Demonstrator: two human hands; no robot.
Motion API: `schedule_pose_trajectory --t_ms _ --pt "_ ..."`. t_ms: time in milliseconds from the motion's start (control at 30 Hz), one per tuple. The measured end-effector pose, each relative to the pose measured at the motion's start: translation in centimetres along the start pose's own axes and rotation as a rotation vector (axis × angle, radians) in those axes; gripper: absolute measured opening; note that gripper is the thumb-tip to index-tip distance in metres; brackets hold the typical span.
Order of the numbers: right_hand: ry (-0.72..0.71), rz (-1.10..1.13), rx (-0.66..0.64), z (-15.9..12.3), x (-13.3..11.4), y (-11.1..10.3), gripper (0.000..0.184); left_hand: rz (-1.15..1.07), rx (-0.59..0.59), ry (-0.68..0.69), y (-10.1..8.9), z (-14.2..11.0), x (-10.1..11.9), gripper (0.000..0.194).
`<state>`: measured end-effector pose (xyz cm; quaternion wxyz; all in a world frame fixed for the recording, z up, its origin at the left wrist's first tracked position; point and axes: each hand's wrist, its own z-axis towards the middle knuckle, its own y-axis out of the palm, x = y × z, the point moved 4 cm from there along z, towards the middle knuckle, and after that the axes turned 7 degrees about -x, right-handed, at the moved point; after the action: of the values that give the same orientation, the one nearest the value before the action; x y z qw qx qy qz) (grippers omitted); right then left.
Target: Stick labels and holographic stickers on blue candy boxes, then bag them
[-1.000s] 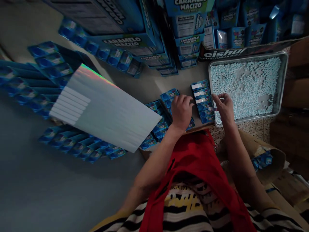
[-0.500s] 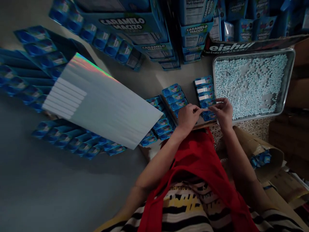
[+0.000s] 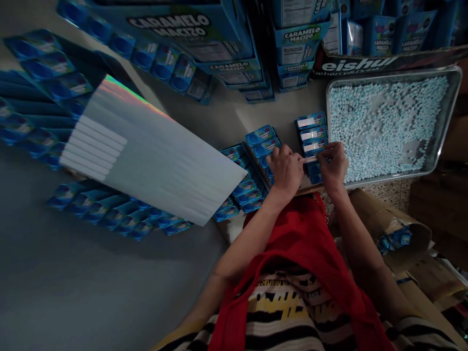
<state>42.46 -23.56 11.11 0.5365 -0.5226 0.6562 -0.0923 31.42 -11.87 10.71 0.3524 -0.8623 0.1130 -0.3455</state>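
Note:
A thin white sticker strip (image 3: 310,159) is stretched between my two hands, over a column of small blue candy packs (image 3: 313,171). My left hand (image 3: 285,168) pinches the strip's left end, and my right hand (image 3: 333,166) pinches the right end. The three upper packs in that column each bear a white strip, such as the top pack (image 3: 310,120). Just left of my left hand lies another row of blue packs (image 3: 263,147) with no white strips on them. A large white sticker sheet (image 3: 164,151), with several strips at its left end, rests across more packs.
At the right stands a metal tray (image 3: 444,141) of small pale blue candies. Stacked blue cartons (image 3: 175,24) line the back, beside a black-edged box (image 3: 365,67) of more packs. A cardboard box (image 3: 380,214) with blue packs inside sits below the tray.
Both hands have shifted slightly up along the column, and the strip between them now lies across a pack just below the labelled ones. The view has shifted a little.

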Motion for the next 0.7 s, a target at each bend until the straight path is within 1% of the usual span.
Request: schedule_pose_trajectory --t_ms 100,200,233,267,300,400,467,600,667,700 --pt "-0.03 -0.05 -0.001 0.2 0.4 0.3 0.023 0.009 -0.01 -0.011 0.1 0.3 -0.1 0.022" --pt "-0.059 -0.138 0.103 0.6 1.3 -0.2 0.027 -0.013 -0.012 -0.019 0.3 0.7 -0.4 0.022" --pt "-0.048 -0.125 0.128 0.9 1.8 -0.4 0.03 -0.02 -0.012 -0.015 0.3 0.8 -0.5 0.022" --pt "-0.02 -0.077 0.124 1.3 2.5 -0.6 0.035 -0.023 -0.011 -0.007 0.3 0.9 -0.6 0.021" --pt "0.017 -0.001 0.089 1.7 3.2 -0.6 0.039 -0.022 -0.012 0.002 0.3 1.0 -0.7 0.019" --pt "0.101 0.241 -0.068 2.7 4.7 -0.2 0.048 -0.006 -0.026 0.028 0.3 1.1 -0.9 0.013" --pt "0.116 0.315 -0.123 3.2 5.2 0.1 0.052 0.005 -0.036 0.047 0.4 1.2 -1.0 0.012" --pt "0.118 0.365 -0.161 3.9 6.0 0.6 0.054 0.059 -0.046 0.046 0.9 1.8 -1.1 0.015" --pt "0.106 0.33 -0.167 4.1 6.1 0.4 0.054 0.085 -0.064 0.047 1.2 2.0 -1.1 0.017" --pt "0.085 0.275 -0.161 4.0 5.8 0.1 0.053 0.09 -0.072 0.054 1.2 2.0 -1.1 0.017"
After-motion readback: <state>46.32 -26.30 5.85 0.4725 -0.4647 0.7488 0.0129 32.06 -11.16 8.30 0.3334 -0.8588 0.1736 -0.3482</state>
